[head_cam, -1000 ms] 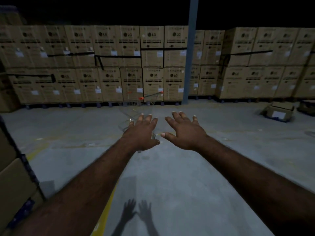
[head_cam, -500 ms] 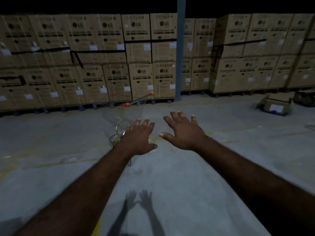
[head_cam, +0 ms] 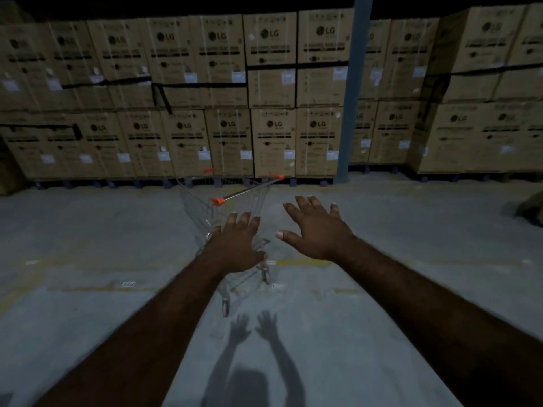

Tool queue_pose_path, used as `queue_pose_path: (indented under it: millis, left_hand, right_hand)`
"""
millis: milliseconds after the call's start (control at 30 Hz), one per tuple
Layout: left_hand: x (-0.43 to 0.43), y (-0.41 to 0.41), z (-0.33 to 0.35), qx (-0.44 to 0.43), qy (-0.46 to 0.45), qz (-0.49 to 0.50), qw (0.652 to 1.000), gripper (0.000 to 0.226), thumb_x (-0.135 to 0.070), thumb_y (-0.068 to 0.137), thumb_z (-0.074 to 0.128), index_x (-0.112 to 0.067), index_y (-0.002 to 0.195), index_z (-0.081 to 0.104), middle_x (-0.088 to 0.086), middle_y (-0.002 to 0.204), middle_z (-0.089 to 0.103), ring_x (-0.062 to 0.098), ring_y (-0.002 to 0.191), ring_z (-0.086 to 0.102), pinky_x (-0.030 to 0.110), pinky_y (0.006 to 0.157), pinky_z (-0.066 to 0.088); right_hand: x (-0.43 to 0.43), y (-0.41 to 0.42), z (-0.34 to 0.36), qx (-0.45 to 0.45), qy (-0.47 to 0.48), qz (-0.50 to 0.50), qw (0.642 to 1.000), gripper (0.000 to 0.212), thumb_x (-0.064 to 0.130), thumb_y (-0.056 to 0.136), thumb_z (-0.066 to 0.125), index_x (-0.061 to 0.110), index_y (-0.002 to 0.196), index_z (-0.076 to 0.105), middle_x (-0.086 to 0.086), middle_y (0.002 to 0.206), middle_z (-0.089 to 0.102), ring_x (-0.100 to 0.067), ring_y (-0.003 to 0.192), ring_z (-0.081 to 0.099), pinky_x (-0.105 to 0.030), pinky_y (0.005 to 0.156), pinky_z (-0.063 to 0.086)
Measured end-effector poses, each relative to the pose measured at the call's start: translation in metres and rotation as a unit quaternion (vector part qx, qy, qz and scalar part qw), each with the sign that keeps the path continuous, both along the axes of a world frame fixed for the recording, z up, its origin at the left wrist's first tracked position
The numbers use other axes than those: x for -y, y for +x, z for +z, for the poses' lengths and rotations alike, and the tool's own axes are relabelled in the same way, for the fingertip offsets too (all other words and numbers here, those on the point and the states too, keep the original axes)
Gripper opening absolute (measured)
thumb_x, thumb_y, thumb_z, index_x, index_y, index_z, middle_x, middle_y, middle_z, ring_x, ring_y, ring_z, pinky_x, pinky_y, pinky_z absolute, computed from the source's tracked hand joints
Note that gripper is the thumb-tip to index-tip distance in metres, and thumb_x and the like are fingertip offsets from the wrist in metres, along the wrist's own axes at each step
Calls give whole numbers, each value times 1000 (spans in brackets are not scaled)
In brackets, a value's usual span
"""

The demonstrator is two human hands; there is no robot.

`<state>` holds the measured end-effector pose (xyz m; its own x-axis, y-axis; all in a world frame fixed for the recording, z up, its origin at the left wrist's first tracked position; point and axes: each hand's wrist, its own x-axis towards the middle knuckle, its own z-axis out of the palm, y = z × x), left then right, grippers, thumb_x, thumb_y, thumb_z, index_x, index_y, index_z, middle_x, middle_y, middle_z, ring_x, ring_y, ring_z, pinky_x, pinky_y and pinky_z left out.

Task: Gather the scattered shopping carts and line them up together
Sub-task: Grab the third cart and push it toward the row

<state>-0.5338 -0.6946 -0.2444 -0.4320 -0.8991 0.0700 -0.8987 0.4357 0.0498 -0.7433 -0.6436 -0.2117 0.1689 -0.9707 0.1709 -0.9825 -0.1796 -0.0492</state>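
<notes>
One metal wire shopping cart [head_cam: 199, 201] with orange handle caps stands on the concrete floor ahead of me, its handle bar running from centre towards the upper right. My left hand [head_cam: 239, 245] is stretched out with fingers straight and overlaps the cart's lower basket in the image; it holds nothing. My right hand [head_cam: 316, 227] is spread open to the right of the cart, apart from it. The cart's wheels show below my left wrist.
A wall of stacked cardboard boxes [head_cam: 273, 136] on pallets stands just behind the cart. A blue steel column [head_cam: 349, 113] rises right of it. A dark object [head_cam: 531, 207] lies on the floor at the far right. Grey concrete floor [head_cam: 88, 245] spreads on both sides.
The cart and the boxes have grown larger and nearer in view. The cart has shifted from the left towards the centre. Both hands stay outstretched and open.
</notes>
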Motion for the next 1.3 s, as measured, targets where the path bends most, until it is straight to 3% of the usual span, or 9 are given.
queue_pose_path:
  millis: [467,800,933,1100,1300]
  left_hand:
    - [255,5,-38,-2,24,56,998,95,-63,90,55,-23,160,4,4,168,-2,33,153,-5,60,118,15]
    - [449,31,-87,17,41,41,998,94,-64,89,55,-21,159,11,6,166,9,33,152,6,60,118,16]
    - [504,33,-110,16,83,49,995,95,-65,87,55,-22,159,10,5,167,7,33,152,4,64,118,11]
    - [567,27,-137,12,98,59,993,91,-59,91,56,-26,159,5,2,168,1,30,154,0,57,120,12]
    - [630,20,-175,29,123,57,990,88,-55,96,51,-35,157,-9,3,168,-10,31,153,-9,59,121,2]
  right_hand:
    - [285,-8,-35,-20,43,30,998,84,74,95,30,29,162,8,-4,170,2,-28,155,0,-66,119,3]
    - [485,24,-78,-38,100,8,994,84,72,97,32,26,162,8,-6,170,2,-30,155,2,-66,119,6]
    - [547,32,-98,-48,115,8,992,84,72,96,33,25,162,9,-7,170,3,-30,155,4,-66,119,7]
    - [627,32,-129,-55,123,19,991,81,70,97,35,26,161,12,-7,170,5,-29,155,3,-65,117,5]
    - [724,25,-170,-41,154,22,987,82,71,97,35,28,162,12,-7,170,6,-32,155,3,-66,117,4]
